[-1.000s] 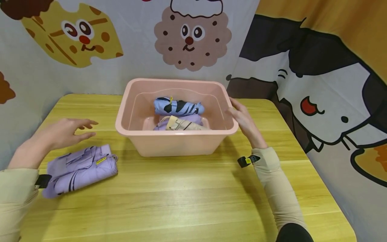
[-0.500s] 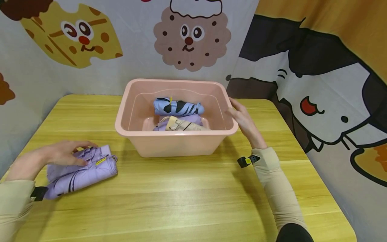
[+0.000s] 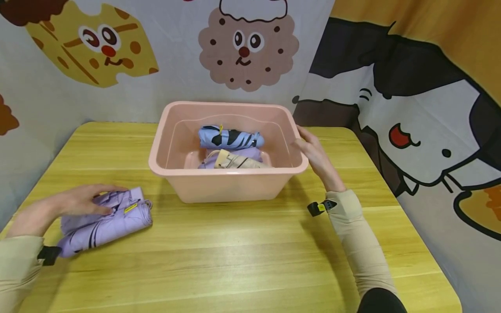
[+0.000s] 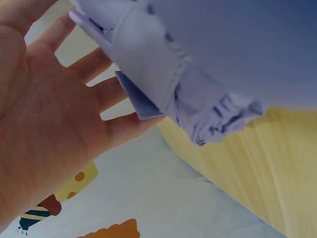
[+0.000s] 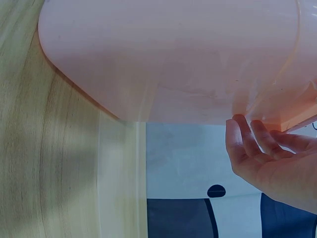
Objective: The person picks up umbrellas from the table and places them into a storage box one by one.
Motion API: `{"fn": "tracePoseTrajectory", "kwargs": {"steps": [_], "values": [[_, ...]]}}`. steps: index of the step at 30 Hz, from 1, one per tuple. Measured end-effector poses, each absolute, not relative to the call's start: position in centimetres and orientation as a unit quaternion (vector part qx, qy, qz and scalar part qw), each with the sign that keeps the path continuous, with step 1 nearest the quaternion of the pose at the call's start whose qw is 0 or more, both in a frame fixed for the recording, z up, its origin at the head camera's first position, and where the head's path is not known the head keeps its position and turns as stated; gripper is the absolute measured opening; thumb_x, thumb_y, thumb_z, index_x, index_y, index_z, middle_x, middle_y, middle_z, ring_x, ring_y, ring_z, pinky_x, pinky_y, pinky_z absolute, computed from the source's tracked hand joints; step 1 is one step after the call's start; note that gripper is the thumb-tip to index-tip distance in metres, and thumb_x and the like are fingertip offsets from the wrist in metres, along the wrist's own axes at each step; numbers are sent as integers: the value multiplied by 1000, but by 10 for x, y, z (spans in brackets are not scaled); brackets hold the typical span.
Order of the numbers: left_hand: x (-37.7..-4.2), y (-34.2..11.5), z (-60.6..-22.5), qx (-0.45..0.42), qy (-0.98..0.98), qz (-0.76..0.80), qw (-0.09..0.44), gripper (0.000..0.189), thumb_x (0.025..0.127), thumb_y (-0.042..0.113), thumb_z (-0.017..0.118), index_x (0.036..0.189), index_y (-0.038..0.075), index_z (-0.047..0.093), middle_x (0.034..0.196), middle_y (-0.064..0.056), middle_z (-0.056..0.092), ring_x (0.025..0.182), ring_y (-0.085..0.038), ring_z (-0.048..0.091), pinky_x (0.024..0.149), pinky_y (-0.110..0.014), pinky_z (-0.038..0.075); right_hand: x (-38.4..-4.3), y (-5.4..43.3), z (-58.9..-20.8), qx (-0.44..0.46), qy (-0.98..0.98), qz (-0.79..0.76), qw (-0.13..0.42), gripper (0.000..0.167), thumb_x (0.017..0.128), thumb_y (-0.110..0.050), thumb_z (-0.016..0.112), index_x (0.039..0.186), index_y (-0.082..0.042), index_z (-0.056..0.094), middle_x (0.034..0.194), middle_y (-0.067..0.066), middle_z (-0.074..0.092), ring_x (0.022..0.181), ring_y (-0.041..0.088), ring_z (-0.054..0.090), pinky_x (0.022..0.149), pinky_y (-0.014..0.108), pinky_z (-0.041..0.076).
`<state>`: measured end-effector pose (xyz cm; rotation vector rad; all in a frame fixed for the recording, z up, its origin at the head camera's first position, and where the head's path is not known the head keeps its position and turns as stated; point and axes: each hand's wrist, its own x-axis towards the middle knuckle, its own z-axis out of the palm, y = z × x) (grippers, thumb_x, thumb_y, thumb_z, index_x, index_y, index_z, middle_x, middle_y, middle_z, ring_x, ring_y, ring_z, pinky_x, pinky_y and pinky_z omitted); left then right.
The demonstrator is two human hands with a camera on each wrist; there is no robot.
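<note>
A lavender cloth bundle (image 3: 117,228), folded and rolled, with black stripes, a yellow tag and a cord at its gathered end, lies at the left of the table. My left hand (image 3: 80,201) holds it from the far side, thumb on top. In the left wrist view, spread fingers reach along the bundle (image 4: 153,64). At the centre back stands a pink plastic bin (image 3: 231,187). My right hand (image 3: 315,154) grips its right rim; the right wrist view shows fingers against the outer wall. A rolled blue-and-black bundle (image 3: 231,138) lies in the bin.
Beside the blue roll in the bin are a beige roll (image 3: 236,161) with a cord loop and a lavender bundle (image 3: 252,153), partly covered. The wooden table (image 3: 235,256) has rounded corners. Cartoon-printed cloth (image 3: 176,56) hangs behind and at the sides.
My left hand has come down and nearer from above the table onto the lavender bundle, and has barely moved over the last half second. The right hand and the bin have stayed in place.
</note>
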<state>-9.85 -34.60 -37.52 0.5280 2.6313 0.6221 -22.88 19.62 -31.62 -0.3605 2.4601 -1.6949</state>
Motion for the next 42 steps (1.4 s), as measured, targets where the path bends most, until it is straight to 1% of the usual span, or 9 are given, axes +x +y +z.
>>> {"fn": "tracePoseTrajectory", "kwargs": {"steps": [8,15,19,23,27,30,35,37,42], "values": [[-100,-349,-377,168,946,211,179,57,85,24,68,133,-2,51,126,-37,52,113,-57,50,85,-64,44,-229,196,-316,-118,817,-560,68,60,93,-15,50,149,-10,31,154,11,33,139,29,34,115,49,30],[-100,-350,-382,183,953,195,141,57,85,22,70,132,-4,51,124,-36,54,112,-54,52,88,-63,45,-231,196,-318,-117,817,-561,68,60,93,-13,49,150,-8,30,155,12,31,141,29,32,115,49,29],[-98,-346,-383,180,953,189,151,67,81,26,73,135,-2,46,127,-38,50,114,-57,48,89,-66,42,-231,196,-318,-117,816,-562,69,60,93,-13,49,149,-8,30,155,13,31,141,29,32,115,49,30],[-98,-346,-385,178,951,191,165,75,74,19,78,136,-4,43,129,-39,48,116,-57,46,90,-67,41,-230,196,-318,-117,815,-564,71,60,93,-13,49,150,-8,29,155,13,31,141,30,33,115,49,30],[-99,-348,-387,176,951,188,170,79,71,15,79,137,-3,40,127,-39,47,112,-56,49,87,-65,43,-230,196,-318,-116,815,-563,70,60,93,-13,49,150,-8,29,155,13,31,140,30,33,115,49,30],[-100,-348,-389,174,954,177,167,80,70,13,79,137,-1,39,123,-38,49,105,-50,54,82,-62,46,-231,196,-318,-117,817,-561,67,60,93,-13,49,150,-8,29,154,14,32,140,30,34,115,49,31],[-100,-345,-393,171,962,155,143,78,67,11,81,135,5,42,119,-34,49,93,-39,59,73,-56,51,-231,196,-318,-118,814,-564,70,60,93,-13,49,150,-7,28,155,14,30,140,31,32,115,50,30],[-99,-344,-393,170,965,149,130,77,67,12,82,134,6,44,119,-32,48,92,-39,59,72,-56,52,-231,196,-318,-119,813,-565,71,61,93,-13,49,150,-7,28,155,14,30,141,30,32,115,50,30],[-96,-343,-393,181,970,133,95,74,68,14,81,134,8,49,122,-30,50,98,-48,58,77,-62,50,-231,196,-319,-121,813,-565,67,60,92,-12,49,149,-7,30,154,14,32,139,30,34,115,49,30]]}}
